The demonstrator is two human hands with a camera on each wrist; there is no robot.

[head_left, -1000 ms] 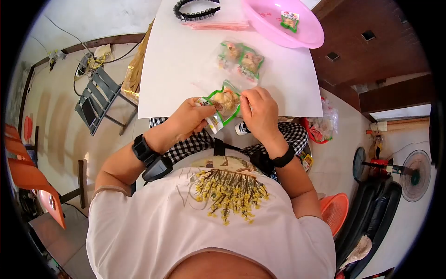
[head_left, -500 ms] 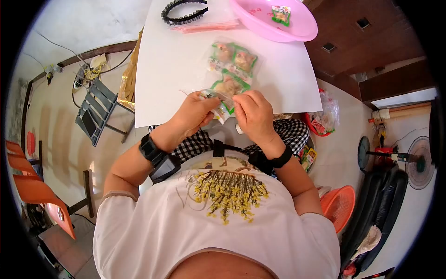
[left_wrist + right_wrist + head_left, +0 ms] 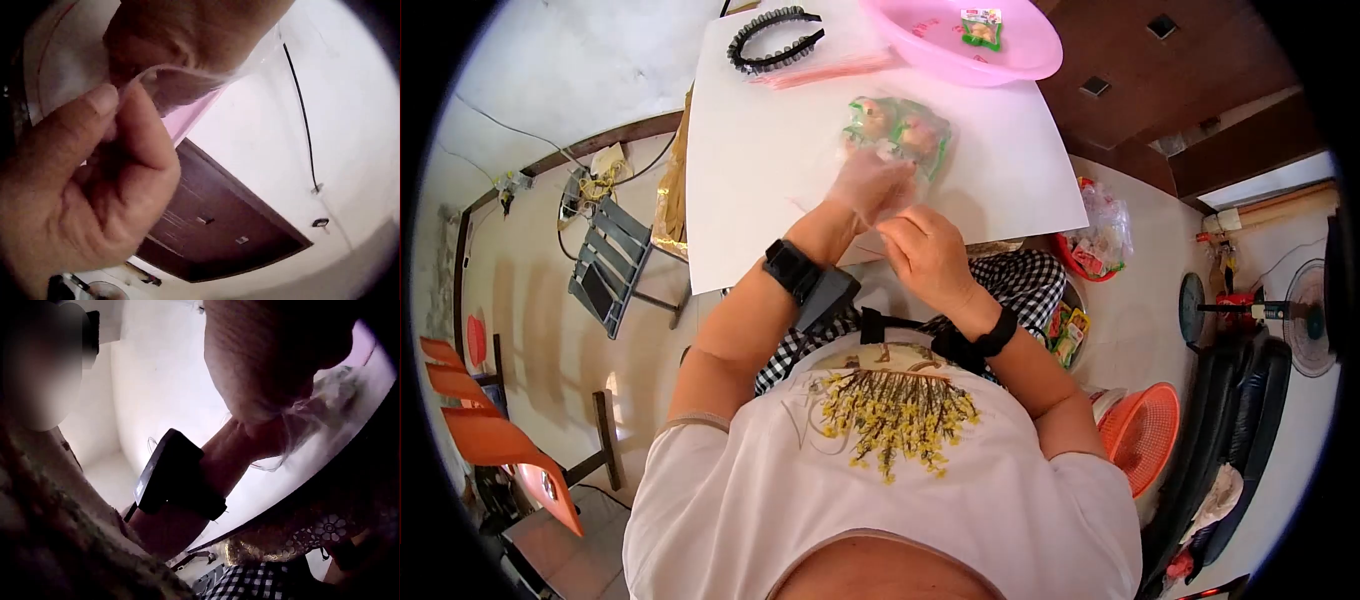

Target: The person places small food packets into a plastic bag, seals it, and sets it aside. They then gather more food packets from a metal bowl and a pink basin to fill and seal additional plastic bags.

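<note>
Bag (image 3: 878,170), clear film, holding snack packets (image 3: 900,125), on the bench (image 3: 750,180) near the pink basin (image 3: 930,40): light, limp, slippery; right hand (image 3: 925,255) grip pinches its mouth rim, likely the best hold; left hand (image 3: 862,188) grip apart inside.

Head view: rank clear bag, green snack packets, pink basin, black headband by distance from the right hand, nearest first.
From the right hand:
1. clear bag: the hand pinches its near edge, just ahead.
2. green snack packets: inside the bag, farther out.
3. pink basin: beyond them, slightly to the right.
4. black headband: equally far out, but well off to the left.
</note>
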